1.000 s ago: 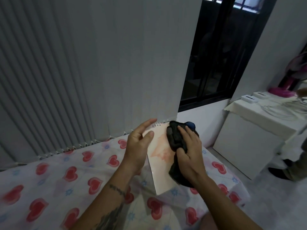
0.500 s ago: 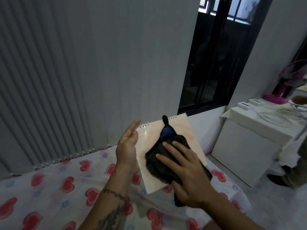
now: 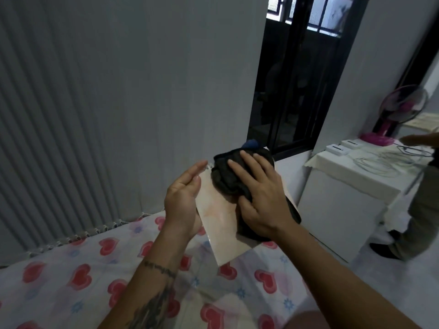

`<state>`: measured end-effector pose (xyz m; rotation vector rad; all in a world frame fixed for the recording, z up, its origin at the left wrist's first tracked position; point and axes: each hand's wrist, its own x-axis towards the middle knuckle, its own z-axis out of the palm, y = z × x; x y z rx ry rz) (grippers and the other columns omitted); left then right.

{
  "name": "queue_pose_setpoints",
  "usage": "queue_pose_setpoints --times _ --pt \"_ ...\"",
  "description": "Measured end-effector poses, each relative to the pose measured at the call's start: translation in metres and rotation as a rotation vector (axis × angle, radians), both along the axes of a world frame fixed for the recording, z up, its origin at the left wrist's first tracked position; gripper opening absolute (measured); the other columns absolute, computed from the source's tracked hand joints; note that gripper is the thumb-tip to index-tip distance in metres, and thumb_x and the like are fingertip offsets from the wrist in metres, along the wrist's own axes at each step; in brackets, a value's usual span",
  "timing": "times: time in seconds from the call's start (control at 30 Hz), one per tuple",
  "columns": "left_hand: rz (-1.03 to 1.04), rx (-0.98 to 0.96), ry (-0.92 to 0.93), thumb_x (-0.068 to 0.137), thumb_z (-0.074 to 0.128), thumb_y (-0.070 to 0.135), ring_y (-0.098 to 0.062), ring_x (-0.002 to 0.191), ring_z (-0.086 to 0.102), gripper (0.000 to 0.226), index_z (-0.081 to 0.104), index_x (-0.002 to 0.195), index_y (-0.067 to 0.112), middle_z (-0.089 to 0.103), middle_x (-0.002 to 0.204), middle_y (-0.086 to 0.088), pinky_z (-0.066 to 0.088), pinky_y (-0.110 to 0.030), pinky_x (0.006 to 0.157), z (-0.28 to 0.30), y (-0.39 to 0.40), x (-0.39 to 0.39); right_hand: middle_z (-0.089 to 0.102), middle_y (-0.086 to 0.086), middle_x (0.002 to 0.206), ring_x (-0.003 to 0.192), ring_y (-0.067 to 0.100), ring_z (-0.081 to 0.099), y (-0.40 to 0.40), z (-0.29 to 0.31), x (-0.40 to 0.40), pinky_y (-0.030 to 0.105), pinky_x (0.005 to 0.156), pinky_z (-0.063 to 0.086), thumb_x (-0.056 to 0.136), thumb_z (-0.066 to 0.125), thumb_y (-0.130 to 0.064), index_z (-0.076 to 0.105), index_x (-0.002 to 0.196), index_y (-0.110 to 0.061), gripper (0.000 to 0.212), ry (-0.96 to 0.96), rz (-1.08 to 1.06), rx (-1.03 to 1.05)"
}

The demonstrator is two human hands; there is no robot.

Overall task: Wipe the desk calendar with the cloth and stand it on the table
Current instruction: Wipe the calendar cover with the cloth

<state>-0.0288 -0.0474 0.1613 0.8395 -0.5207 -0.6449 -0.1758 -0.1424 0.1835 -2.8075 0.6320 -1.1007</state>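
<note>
Left hand [image 3: 181, 198] loosely cups the tilted pale marbled spiral-bound desk calendar's [image 3: 222, 222] left edge; right hand [image 3: 260, 200] presses the dark crumpled cloth [image 3: 225, 176] flat near its top, long axis running away from the wearer.

Pale peach desk calendar [image 3: 221, 218] tilted above the table, dark cloth [image 3: 229, 179] seemingly pressed flat on it.

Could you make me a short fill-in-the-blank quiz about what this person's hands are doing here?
1. The right hand presses a dark ____ against the desk calendar.
2. The left hand steadies the calendar by its ____ edge.
3. The tablecloth is printed with red ____.
4. The fan at far right has a ____ base.

Missing words: cloth; left; hearts; pink
</note>
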Motion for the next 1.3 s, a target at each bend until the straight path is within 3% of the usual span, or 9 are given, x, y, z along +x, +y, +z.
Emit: queue_pose_setpoints --times 0.13,0.23,0.37,0.57,0.67,0.8,1.07,1.17,1.3 --pt "0.017 0.021 0.019 0.100 0.045 0.004 -0.024 0.097 0.072 0.038 0.077 0.106 0.023 0.072 0.118 -0.010 0.059 -0.036 0.076 0.004 0.003 0.009 0.023 0.000 0.160 0.147 0.023 0.009 -0.006 0.003 -0.005 0.051 0.117 0.015 0.080 0.040 -0.032 0.036 0.148 -0.031 0.068 -0.070 -0.112 0.173" --pt "-0.074 0.004 0.002 0.100 0.045 0.006 -0.028 0.097 0.071 0.037 0.074 0.115 0.025 0.071 0.119 -0.014 0.059 -0.038 0.075 0.005 0.008 0.014 0.024 0.000 0.160 0.147 0.024 0.011 0.002 -0.004 -0.004 0.052 0.114 0.017 0.081 0.040 -0.035 0.035 0.148 -0.032 0.067 -0.078 -0.144 0.166" --pt "-0.175 -0.067 -0.213 0.096 0.050 0.013 -0.033 0.092 0.070 0.043 0.060 0.132 0.034 0.070 0.115 -0.017 0.059 -0.045 0.075 0.008 0.013 0.016 0.027 -0.002 0.158 0.144 0.021 0.017 0.004 -0.002 -0.001 0.048 0.114 0.018 0.081 0.040 -0.034 0.036 0.147 -0.029 0.067 -0.134 -0.140 0.241" --pt "-0.016 -0.085 -0.210 0.100 0.041 0.011 -0.021 0.081 0.070 0.044 0.066 0.124 0.037 0.072 0.108 -0.011 0.057 -0.033 0.067 0.013 0.004 0.000 0.023 -0.004 0.159 0.146 0.017 0.013 0.017 -0.007 0.005 0.044 0.118 0.012 0.082 0.041 -0.029 0.032 0.149 -0.029 0.068 -0.192 -0.077 0.350" --pt "0.023 -0.092 -0.138 0.100 0.041 0.009 -0.020 0.082 0.067 0.046 0.068 0.121 0.039 0.074 0.111 -0.009 0.057 -0.032 0.071 0.015 0.005 0.007 0.022 -0.007 0.160 0.147 0.016 0.013 0.034 -0.022 -0.004 0.040 0.118 0.011 0.080 0.044 -0.027 0.034 0.148 -0.031 0.069 -0.125 0.043 0.253" --pt "0.015 -0.096 -0.012 0.100 0.042 0.008 -0.017 0.075 0.072 0.047 0.069 0.118 0.041 0.077 0.095 -0.003 0.058 -0.029 0.060 0.016 0.008 0.019 0.022 -0.011 0.160 0.147 0.016 0.015 0.039 -0.031 -0.015 0.036 0.115 0.013 0.076 0.046 -0.029 0.032 0.148 -0.036 0.074 0.063 0.218 0.028" --pt "-0.056 -0.116 0.103 0.101 0.036 0.001 -0.034 0.101 0.070 0.050 0.067 0.122 0.033 0.071 0.116 -0.020 0.059 -0.046 0.080 0.015 -0.001 -0.005 0.027 0.001 0.159 0.144 0.024 0.017 0.013 0.007 0.017 0.048 0.115 0.020 0.081 0.042 -0.030 0.038 0.146 -0.029 0.065 -0.077 -0.123 0.205" --pt "-0.027 -0.104 0.093 0.101 0.036 0.002 -0.035 0.105 0.065 0.050 0.069 0.120 0.033 0.067 0.125 -0.021 0.053 -0.051 0.094 0.022 0.002 -0.002 0.026 -0.003 0.159 0.142 0.024 0.022 0.030 -0.013 0.010 0.038 0.111 0.021 0.083 0.046 -0.030 0.037 0.146 -0.031 0.064 0.017 0.054 0.076" --pt "0.009 -0.069 0.069 0.100 0.037 0.000 -0.030 0.096 0.067 0.049 0.069 0.120 0.032 0.072 0.115 -0.014 0.056 -0.046 0.088 0.027 0.007 0.004 0.028 -0.004 0.158 0.139 0.026 0.027 0.025 -0.028 -0.013 0.040 0.111 0.024 0.082 0.046 -0.033 0.040 0.145 -0.033 0.063 0.110 0.192 -0.031"
